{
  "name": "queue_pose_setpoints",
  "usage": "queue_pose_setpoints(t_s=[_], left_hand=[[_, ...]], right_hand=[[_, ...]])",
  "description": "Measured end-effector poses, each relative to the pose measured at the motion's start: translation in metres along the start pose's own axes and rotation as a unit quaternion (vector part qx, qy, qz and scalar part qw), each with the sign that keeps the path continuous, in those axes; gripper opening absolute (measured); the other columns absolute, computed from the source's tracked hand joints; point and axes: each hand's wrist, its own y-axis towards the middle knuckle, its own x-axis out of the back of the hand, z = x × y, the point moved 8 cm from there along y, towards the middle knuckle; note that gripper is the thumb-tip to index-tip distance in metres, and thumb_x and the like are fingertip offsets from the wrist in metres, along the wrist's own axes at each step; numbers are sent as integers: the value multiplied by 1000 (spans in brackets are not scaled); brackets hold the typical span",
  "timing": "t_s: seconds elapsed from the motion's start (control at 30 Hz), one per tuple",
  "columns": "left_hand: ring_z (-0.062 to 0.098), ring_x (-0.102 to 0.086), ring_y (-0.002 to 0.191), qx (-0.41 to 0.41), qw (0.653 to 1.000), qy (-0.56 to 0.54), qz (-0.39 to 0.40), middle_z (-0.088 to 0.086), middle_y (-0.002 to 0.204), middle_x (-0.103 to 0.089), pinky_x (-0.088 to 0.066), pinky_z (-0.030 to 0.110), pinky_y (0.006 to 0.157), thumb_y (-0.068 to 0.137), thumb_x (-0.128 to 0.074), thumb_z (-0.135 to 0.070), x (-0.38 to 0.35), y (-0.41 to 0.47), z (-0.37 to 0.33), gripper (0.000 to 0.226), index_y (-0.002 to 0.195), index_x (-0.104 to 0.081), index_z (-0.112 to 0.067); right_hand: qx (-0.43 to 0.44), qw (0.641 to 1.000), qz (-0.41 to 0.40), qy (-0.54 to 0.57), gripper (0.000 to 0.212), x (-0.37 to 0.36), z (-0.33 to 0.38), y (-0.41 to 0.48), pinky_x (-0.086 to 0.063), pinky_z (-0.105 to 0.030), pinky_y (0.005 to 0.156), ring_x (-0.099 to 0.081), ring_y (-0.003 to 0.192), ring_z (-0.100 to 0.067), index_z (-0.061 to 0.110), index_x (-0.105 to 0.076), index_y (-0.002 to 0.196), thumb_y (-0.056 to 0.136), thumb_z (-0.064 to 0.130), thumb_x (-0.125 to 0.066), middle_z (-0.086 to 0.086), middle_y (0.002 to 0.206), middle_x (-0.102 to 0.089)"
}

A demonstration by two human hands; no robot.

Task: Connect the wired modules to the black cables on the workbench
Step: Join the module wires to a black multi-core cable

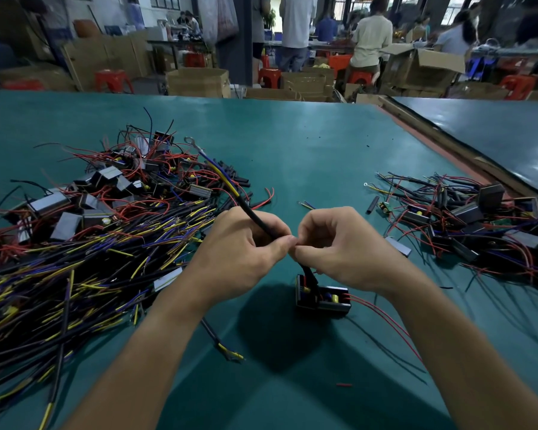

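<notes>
My left hand (243,246) pinches a black cable (255,217) that rises up and left, its yellow, blue and striped cores ending in a ring terminal (189,139). My right hand (339,243) pinches the thin wires of a black module (322,297), which hangs or rests just below my fingers with red leads (382,318) trailing right. The fingertips of both hands meet above the green workbench (292,156); the joint itself is hidden between them.
A big heap of black cables and unconnected modules (84,218) covers the left of the bench. A smaller pile of wired modules (479,221) lies at the right. Loose black sleeve pieces (371,204) and a stray cable end (227,352) lie nearby. People work in the background.
</notes>
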Motion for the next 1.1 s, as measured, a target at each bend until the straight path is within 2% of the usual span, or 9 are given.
queue_pose_setpoints(t_s=[0.13,0.27,0.4,0.47,0.6,0.73,0.87,1.03,1.1], left_hand=[[26,-54,51,-3,1000,2,11,9,55,-58,-41,35,45,80,-65,-29,-3,-1,0,14,72,-71,-18],[23,-54,51,-6,1000,0,12,7,56,-58,-41,33,47,80,-65,-28,-3,-2,-1,15,74,-71,-16],[27,-55,52,-5,1000,-1,14,9,56,-59,-43,38,47,80,-65,-28,-3,-1,0,15,73,-71,-16],[28,-55,52,-14,1000,4,16,9,56,-58,-42,39,46,81,-65,-28,-3,-1,-1,14,73,-71,-18],[26,-54,51,-25,999,-4,20,7,57,-60,-42,38,45,81,-67,-28,-5,-2,-3,9,77,-70,-22],[27,-55,52,-23,999,-12,26,7,58,-62,-44,39,47,81,-68,-28,-8,-2,-2,6,79,-70,-23],[26,-55,52,-25,999,-22,20,6,59,-62,-44,38,46,80,-67,-30,-6,-2,-3,8,79,-70,-23],[25,-56,51,-27,999,-29,19,4,59,-64,-45,35,46,81,-67,-27,-5,-1,-6,12,73,-71,-19],[18,-55,49,-28,999,-30,21,0,58,-64,-45,30,47,82,-68,-25,-5,-2,-7,11,73,-71,-17]], right_hand=[[-17,999,26,16,20,1,-4,0,-39,-29,51,-48,51,-13,17,-61,69,82,9,-74,3,55,-59],[8,999,17,-28,15,0,0,-2,-40,-30,53,-48,51,-11,18,-63,70,81,14,-72,6,54,-59],[-11,998,48,-38,15,-1,0,-2,-45,-34,56,-53,54,-13,17,-68,70,85,17,-72,0,58,-64],[-44,995,85,-18,15,-1,-3,-3,-50,-33,58,-57,57,-13,15,-71,72,88,16,-70,-1,62,-66],[-74,991,113,20,13,-1,-7,-6,-49,-18,56,-59,59,-5,12,-76,79,89,16,-69,4,64,-68],[-93,984,148,47,17,-4,-8,-9,-49,-18,59,-56,61,-5,19,-74,74,90,15,-68,6,65,-64],[-123,973,167,100,14,-6,-14,-11,-48,-16,60,-56,62,-2,16,-69,75,89,15,-68,8,67,-62],[-166,947,194,193,14,-9,-18,-13,-48,-20,65,-59,70,-9,17,-72,77,73,30,-70,1,78,-66],[-175,944,192,204,17,-9,-21,-13,-47,-20,64,-60,69,-10,15,-73,78,71,30,-71,-1,78,-66]])
